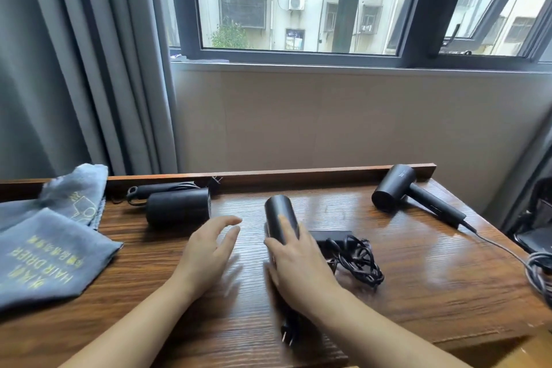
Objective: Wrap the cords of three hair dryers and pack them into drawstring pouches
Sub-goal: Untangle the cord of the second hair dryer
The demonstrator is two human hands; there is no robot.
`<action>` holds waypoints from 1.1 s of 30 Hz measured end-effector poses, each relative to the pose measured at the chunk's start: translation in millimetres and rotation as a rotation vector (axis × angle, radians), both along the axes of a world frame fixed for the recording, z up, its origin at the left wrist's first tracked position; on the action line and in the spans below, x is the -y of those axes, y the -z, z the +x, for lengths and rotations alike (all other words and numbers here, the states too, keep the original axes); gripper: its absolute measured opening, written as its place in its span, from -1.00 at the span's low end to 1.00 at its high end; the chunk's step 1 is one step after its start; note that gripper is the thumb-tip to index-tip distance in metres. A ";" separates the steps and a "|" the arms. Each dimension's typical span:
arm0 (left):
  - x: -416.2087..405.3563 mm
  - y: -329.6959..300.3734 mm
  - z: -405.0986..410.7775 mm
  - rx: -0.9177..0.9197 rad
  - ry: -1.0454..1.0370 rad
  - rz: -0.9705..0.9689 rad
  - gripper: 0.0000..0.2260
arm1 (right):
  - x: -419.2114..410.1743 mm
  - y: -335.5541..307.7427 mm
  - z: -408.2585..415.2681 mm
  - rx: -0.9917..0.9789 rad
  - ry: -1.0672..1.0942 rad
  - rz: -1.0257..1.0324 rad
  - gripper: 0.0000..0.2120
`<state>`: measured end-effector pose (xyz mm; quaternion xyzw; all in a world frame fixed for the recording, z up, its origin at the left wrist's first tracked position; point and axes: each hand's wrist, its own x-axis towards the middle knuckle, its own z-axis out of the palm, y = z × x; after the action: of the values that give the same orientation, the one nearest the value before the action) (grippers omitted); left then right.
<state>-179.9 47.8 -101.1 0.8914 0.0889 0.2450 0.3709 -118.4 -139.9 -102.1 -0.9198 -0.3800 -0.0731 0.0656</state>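
I am near the start. My right hand (pixel 294 263) lies over the middle dryer (pixel 280 218), its fingers curved round the near end of the black barrel, so I hold it against the worktop (pixel 418 278). My left hand (pixel 209 248) hovers just beside it, fingers spread wide and loosely bent, holding nothing. It is blurred, so I take it to be on its way to the dryer or the cord.

That dryer's cord (pixel 358 260) lies in a loose tangle just right of my right hand, and its plug (pixel 288 334) sticks out toward me under my wrist. It is not wrapped.

The left dryer (pixel 179 206) lies by the back rail with its cord seemingly gathered along the handle. I cannot tell whether that is a finished wrap. The right dryer (pixel 394 191) lies well apart, its cord (pixel 501 251) trailing loose off the worktop's right edge.

The pouches (pixel 50 254) lie flat in a pile at the left, grey with gold print. I see at least two, and none looks filled.

So nothing is packed. At least two cords need wrapping, and all three dryers have yet to go into pouches.
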 end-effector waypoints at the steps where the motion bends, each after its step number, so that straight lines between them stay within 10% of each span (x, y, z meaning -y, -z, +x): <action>1: -1.6 -4.3 -2.7 0.022 -0.004 0.000 -0.81 | -4.9 0.6 -9.4 0.013 -0.039 0.004 -0.73; 10: -11.8 -35.4 -13.3 0.009 0.088 -0.004 -0.83 | -30.1 -26.2 -39.4 -0.276 -0.487 0.169 -0.44; 13: -13.4 -30.5 -19.4 -0.143 0.188 0.083 -0.73 | -17.1 -32.5 -36.3 0.003 -0.512 0.282 -0.72; 16: -13.4 -24.4 -25.6 -0.184 0.230 0.446 -0.53 | 3.8 -36.1 -30.0 0.195 -0.223 0.206 -0.54; 23: -30.3 -18.2 -37.6 -0.229 0.061 0.636 -0.31 | 46.3 -33.3 -4.1 -0.246 0.219 -0.150 0.03; 33: -78.7 -28.1 -55.1 -0.347 -0.160 0.696 -0.28 | 22.9 -31.2 23.6 -0.631 0.032 -0.005 -0.14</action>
<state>-235.0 126.5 -73.0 0.9822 0.1310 0.1345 0.0060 -94.8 -162.8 -70.9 -0.9032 -0.3264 0.2157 0.1766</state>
